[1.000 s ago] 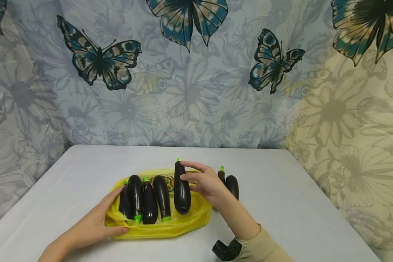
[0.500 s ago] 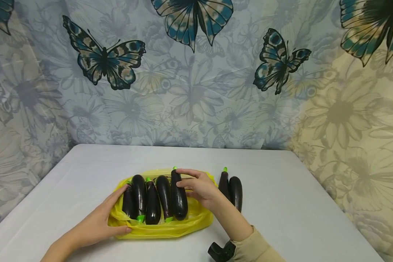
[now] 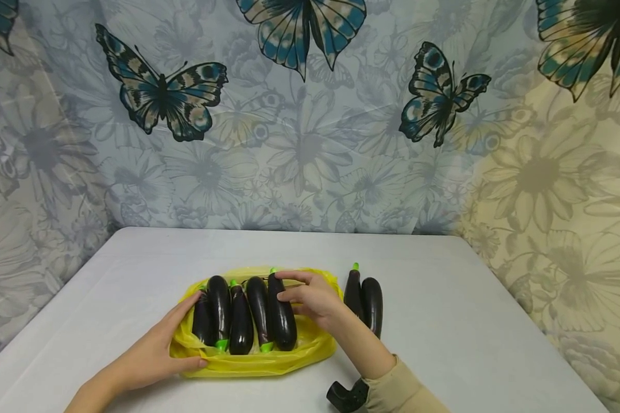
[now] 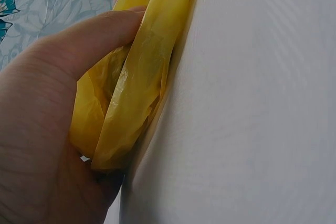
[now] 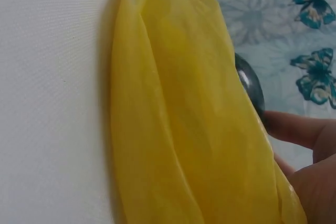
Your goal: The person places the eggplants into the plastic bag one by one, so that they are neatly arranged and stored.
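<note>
A yellow plastic bag (image 3: 258, 367) lies with its mouth spread wide, several dark eggplants side by side in it. My left hand (image 3: 160, 347) grips the bag's left end, thumb at the near rim and fingers at the far side. In the left wrist view the thumb presses on the folded yellow film (image 4: 136, 93). My right hand (image 3: 312, 298) holds the rightmost eggplant (image 3: 282, 321) near its green-stemmed end, which points away. That eggplant lies against its neighbour (image 3: 259, 307) inside the bag. The right wrist view shows its dark end (image 5: 251, 85) behind the bag's wall.
Two more eggplants (image 3: 372, 304) lie on the white table (image 3: 470, 344) right of the bag, partly behind the right forearm. A black device (image 3: 347, 396) sits at the right wrist. A butterfly-patterned cloth (image 3: 310, 172) hangs behind the table.
My right hand has lowered the eggplant into the bag, moving down and to the left, up against the others. The left hand keeps its place on the bag.
</note>
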The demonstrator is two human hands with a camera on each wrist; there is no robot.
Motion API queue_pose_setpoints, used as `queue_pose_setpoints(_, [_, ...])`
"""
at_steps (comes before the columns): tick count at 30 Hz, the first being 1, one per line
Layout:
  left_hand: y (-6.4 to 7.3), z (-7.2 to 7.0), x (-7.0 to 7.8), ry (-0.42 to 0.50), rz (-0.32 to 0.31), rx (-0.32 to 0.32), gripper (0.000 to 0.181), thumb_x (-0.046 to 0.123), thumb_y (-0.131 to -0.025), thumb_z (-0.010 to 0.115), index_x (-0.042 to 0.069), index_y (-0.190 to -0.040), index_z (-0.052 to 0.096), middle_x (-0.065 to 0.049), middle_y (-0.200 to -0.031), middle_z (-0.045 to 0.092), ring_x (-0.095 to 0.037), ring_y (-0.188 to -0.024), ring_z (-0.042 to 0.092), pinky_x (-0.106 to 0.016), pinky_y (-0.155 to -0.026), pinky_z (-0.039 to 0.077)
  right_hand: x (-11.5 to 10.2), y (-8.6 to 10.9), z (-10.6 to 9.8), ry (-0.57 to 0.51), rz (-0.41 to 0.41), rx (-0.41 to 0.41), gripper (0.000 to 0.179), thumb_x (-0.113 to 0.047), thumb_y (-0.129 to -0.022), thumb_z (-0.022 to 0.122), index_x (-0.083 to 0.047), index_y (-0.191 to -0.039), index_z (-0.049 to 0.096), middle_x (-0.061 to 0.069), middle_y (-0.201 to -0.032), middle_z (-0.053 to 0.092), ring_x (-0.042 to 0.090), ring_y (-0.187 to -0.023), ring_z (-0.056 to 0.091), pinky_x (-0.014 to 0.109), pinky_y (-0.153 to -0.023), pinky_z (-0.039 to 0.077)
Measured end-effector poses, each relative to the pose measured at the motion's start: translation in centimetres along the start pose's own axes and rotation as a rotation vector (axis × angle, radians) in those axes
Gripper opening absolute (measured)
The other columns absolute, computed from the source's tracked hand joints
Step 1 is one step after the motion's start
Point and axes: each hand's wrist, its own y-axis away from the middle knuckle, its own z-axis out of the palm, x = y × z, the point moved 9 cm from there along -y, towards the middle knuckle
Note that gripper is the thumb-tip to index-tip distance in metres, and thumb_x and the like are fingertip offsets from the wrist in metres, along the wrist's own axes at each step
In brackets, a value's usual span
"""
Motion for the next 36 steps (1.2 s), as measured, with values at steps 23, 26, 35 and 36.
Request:
queue_pose_setpoints(23, [0.1, 0.0, 0.0, -0.009, -0.02, -0.009, 0.11, 0.053, -0.076, 0.081, 0.027, -0.159, 0.013, -0.021, -0.157, 0.023, -0.05, -0.137, 0.027, -0.073, -0.097, 0.031, 0.9, -0.1, -0.6, 0.161, 0.043, 0.01, 0.051, 0.001, -0.074, 0.083, -0.009, -0.122, 0.07, 0.016, -0.116, 0.057, 0.023, -0.09, 0.057, 0.031, -0.071, 0.054])
queue_pose_setpoints(26, [0.0, 0.0, 0.0, -0.007, -0.016, -0.009, 0.111, 0.052, -0.075, 0.081, 0.027, -0.159, 0.013, -0.021, -0.157, 0.023, -0.05, -0.137, 0.027, -0.072, -0.098, 0.03, 1.0, -0.1, -0.8, 0.166, 0.046, 0.021, 0.05, 0.001, -0.075, 0.082, -0.008, -0.123, 0.069, 0.015, -0.115, 0.058, 0.022, -0.087, 0.062, 0.036, -0.076, 0.057])
queue_pose_setpoints(35, [0.0, 0.0, -0.1, -0.006, -0.015, -0.008, 0.111, 0.051, -0.075, 0.082, 0.027, -0.159, 0.013, -0.021, -0.157, 0.022, -0.05, -0.137, 0.027, -0.073, -0.098, 0.03, 1.2, -0.4, -1.3, 0.22, 0.054, 0.036, 0.044, 0.002, -0.076, 0.081, -0.003, -0.119, 0.07, 0.015, -0.107, 0.062, 0.026, -0.077, 0.066, 0.039, -0.076, 0.058])
queue_pose_setpoints(36, [0.0, 0.0, -0.1, -0.005, -0.015, -0.008, 0.111, 0.051, -0.075, 0.082, 0.027, -0.159, 0.013, -0.021, -0.157, 0.022, -0.05, -0.137, 0.027, -0.073, -0.098, 0.03, 1.3, -0.4, -1.3, 0.221, 0.054, 0.034, 0.044, 0.002, -0.076, 0.08, -0.003, -0.118, 0.07, 0.015, -0.107, 0.062, 0.026, -0.078, 0.066, 0.039, -0.076, 0.058])
